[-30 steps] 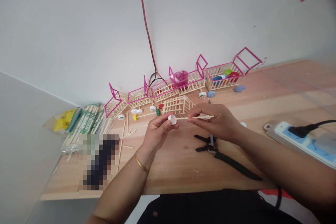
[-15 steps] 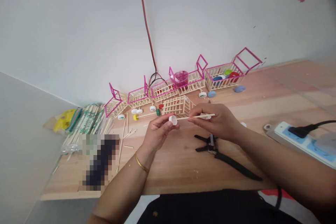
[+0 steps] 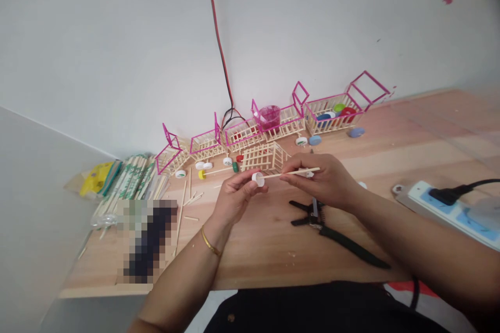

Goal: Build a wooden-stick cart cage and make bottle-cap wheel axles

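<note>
Between the thumb and fingers of my left hand [image 3: 236, 193] is a white bottle cap [image 3: 258, 179], its hollow side facing right. My right hand [image 3: 322, 179] pinches a thin wooden stick [image 3: 289, 173], whose left end reaches into the cap; whether it is fixed there I cannot tell. Something small and white [image 3: 310, 174] shows by the right fingers, partly hidden. Just behind my hands a small slatted frame of sticks [image 3: 260, 157] lies on the table. Black-handled cutters [image 3: 316, 216] rest below my right hand, their jaws toward the left.
Slatted stick carts with pink rims [image 3: 205, 148] line the wall, one holding coloured caps [image 3: 332, 117]. A pink cup [image 3: 269, 117] stands among them. Bagged sticks [image 3: 125, 184] and a pixelated dark item [image 3: 150, 242] are left. A power strip [image 3: 453, 213] lies right.
Almost nothing differs. The cap and stick stay in my hands in nearly the same place, with only a very slight shift.
</note>
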{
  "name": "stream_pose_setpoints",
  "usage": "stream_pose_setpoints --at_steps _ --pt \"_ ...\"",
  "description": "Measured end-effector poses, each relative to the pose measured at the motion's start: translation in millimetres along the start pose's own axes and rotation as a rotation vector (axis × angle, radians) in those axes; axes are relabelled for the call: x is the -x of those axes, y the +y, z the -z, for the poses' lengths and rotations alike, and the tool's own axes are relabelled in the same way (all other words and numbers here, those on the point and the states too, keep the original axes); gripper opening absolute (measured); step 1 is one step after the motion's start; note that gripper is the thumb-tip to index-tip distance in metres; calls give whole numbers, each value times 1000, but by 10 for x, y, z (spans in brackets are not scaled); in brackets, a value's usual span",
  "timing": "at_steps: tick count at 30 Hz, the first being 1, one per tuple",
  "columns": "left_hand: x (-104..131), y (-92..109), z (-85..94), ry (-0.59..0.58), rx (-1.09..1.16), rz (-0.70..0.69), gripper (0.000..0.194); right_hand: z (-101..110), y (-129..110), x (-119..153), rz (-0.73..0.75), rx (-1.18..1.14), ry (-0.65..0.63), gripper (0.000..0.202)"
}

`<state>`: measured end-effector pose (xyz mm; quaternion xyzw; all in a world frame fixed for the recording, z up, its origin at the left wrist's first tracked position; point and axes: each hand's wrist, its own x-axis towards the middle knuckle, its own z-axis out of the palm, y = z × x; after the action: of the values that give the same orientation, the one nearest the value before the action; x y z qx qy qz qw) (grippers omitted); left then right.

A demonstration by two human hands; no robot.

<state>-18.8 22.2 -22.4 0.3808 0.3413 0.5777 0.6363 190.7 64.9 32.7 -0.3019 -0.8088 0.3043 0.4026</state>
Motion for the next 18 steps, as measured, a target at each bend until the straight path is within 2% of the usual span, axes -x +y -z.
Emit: stream_pose_setpoints --at_steps 18 --pt "0 -15 4 23 -13 25 33 -6 -6 -4 -35 9 6 14"
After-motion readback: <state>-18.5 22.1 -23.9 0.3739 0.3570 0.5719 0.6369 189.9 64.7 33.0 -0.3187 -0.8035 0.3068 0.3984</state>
